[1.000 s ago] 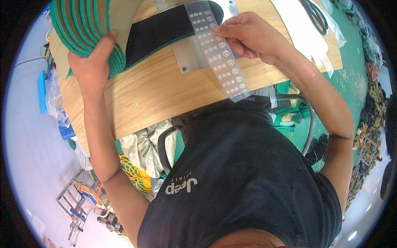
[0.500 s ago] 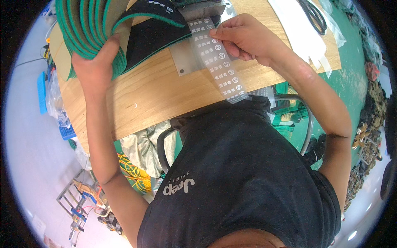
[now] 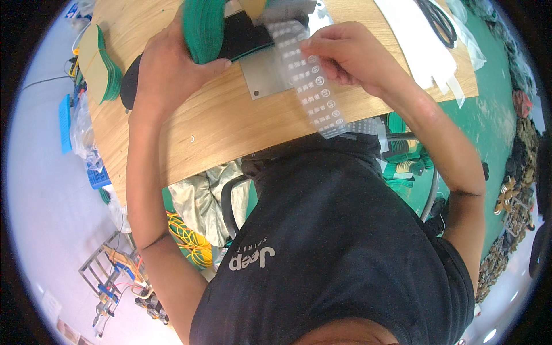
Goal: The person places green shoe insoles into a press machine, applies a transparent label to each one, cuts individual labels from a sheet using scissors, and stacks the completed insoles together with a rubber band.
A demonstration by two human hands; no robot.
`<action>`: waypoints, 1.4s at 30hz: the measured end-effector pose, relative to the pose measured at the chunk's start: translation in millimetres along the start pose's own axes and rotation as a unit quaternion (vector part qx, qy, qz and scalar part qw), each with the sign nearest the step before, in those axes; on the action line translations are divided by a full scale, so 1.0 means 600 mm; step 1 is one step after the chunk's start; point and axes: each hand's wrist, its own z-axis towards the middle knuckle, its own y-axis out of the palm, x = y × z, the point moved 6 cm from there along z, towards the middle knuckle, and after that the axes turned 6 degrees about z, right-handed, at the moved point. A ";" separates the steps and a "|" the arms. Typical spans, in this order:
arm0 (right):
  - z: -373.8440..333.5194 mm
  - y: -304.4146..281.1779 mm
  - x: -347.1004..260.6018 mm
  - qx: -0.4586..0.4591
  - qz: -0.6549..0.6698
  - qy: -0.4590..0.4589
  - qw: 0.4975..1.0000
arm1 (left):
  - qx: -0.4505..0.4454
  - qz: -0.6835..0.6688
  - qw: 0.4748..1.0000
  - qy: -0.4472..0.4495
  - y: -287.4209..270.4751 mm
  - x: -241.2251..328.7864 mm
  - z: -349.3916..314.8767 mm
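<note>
My left hand (image 3: 167, 72) is wrapped round a bunch of green-edged insoles (image 3: 202, 31), held on edge and smeared by motion, its thumb stretched out along their lower end. My right hand (image 3: 351, 60) pinches the side of a clear strip printed with rows of white marks (image 3: 319, 95). The strip hangs down over the table's near edge. A black insole (image 3: 244, 35) lies between my hands, its far end hidden under a metal block (image 3: 293, 10). Beneath the strip is a flat metal plate (image 3: 265, 75).
A stack of beige-topped insoles with green edges (image 3: 103, 69) stands at the table's left, and a black rounded piece (image 3: 130, 86) shows beside my left wrist. White sheets (image 3: 411, 43) and a black cord loop (image 3: 436, 23) lie at the right of the wooden table (image 3: 213, 129).
My left hand has moved right with insoles in it, toward the metal block. Other insoles now stand apart on the left. My right hand still pinches the strip, which has shifted slightly.
</note>
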 end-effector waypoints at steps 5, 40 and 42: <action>-0.017 -0.060 0.024 0.036 0.151 -0.024 0.988 | -0.039 -0.051 0.998 -0.023 0.004 -0.011 -0.012; 0.031 0.011 -0.015 -0.043 -0.094 0.018 0.994 | 0.252 -0.256 0.925 -0.124 -0.041 -0.122 -0.045; 0.031 0.011 -0.015 -0.022 -0.106 0.023 0.994 | 0.249 -0.240 0.930 -0.127 -0.043 -0.121 -0.045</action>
